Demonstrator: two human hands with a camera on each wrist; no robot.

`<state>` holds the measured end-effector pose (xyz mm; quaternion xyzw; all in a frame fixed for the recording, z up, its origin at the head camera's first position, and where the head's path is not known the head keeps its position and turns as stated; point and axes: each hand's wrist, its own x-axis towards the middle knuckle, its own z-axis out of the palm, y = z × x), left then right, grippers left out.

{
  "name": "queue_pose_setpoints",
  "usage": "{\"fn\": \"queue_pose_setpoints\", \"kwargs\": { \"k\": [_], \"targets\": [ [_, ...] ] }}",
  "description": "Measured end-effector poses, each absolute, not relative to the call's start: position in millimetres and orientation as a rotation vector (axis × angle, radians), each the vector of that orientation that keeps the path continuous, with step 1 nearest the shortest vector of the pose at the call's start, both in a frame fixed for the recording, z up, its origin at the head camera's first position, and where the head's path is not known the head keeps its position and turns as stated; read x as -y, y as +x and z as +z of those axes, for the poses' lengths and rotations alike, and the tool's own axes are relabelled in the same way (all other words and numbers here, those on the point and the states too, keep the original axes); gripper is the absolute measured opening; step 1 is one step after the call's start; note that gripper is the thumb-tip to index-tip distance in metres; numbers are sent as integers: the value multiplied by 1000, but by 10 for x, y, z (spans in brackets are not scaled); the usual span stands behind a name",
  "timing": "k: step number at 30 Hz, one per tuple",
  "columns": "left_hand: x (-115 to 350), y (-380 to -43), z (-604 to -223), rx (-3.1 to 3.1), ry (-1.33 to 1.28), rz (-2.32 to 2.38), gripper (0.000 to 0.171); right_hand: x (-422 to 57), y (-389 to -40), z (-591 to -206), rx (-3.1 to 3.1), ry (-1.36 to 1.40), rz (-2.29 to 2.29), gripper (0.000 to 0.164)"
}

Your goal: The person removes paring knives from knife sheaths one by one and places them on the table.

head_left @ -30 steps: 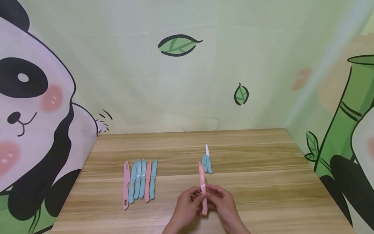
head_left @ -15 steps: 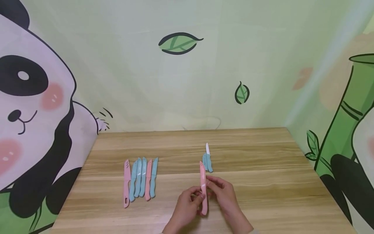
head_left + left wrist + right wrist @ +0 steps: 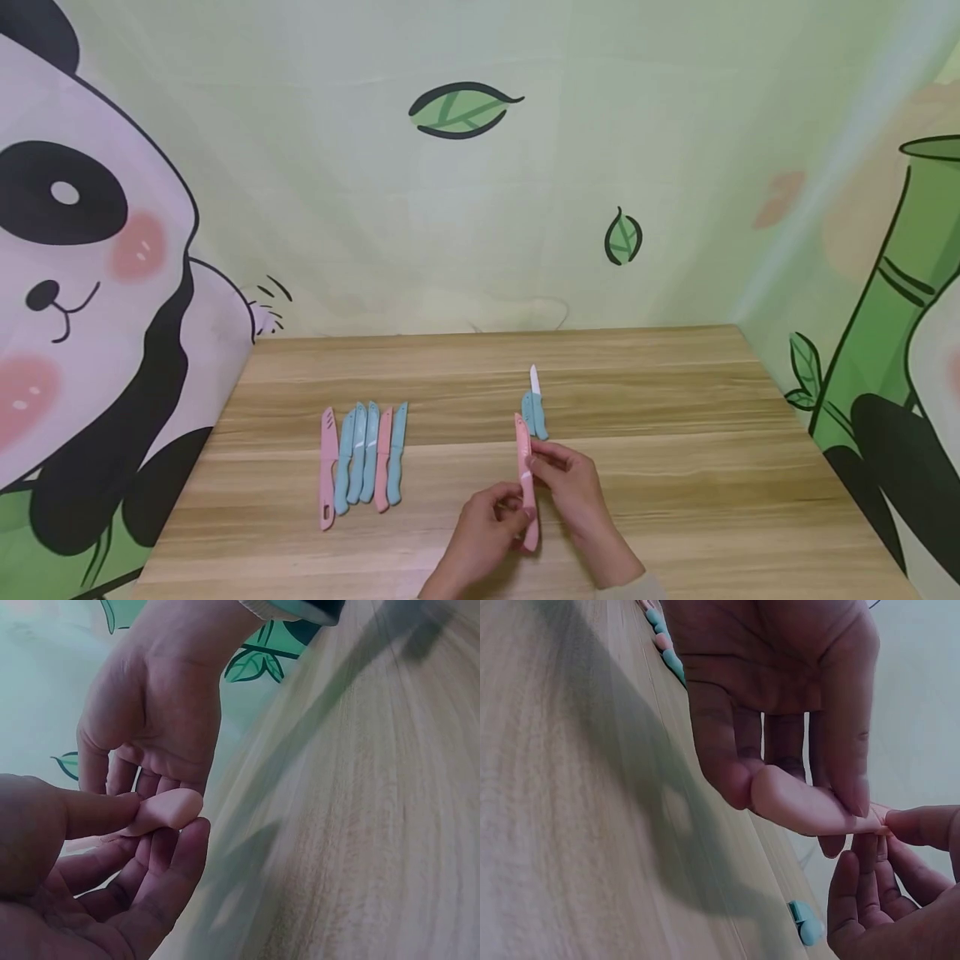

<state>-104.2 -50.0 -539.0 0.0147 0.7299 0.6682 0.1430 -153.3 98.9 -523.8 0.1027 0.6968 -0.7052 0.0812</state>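
A pink knife in a pink sheath is held above the table, its tip pointing away from me. My left hand grips its handle between thumb and fingers. Farther up, my right hand pinches the sheathed part from the right side; in the right wrist view its thumb and finger meet near the sheath's mouth. Just beyond the tip lie a small blue knife with a bare white blade and, beside it, a blue sheath.
To the left, a row of knives lies side by side on the wooden table: a pink knife with a slotted handle, several blue knives and another pink knife. A printed cloth backdrop stands behind the table.
My right hand has slid from beside the handle up along the knife to the sheathed part. My left hand keeps its grip on the handle. The view has shifted slightly.
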Motion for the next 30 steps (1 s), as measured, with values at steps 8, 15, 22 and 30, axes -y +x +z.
{"fn": "queue_pose_setpoints", "kwargs": {
  "k": [8,15,22,30],
  "targets": [
    [489,-1024,-5436,-2126,72,1927,24,-1008,-1549,-5258,-2112,338,-2081,29],
    [486,-1023,-5437,-2133,72,1904,24,-1027,-1554,-5252,-2113,346,-2079,28],
    [488,-1013,-5426,-2141,74,1888,23,-1048,-1551,-5256,-2100,331,-2093,28],
    [477,-1000,-5414,-2124,80,1901,23,-1063,-1562,-5227,-2095,329,-2099,26]
  ]
}}
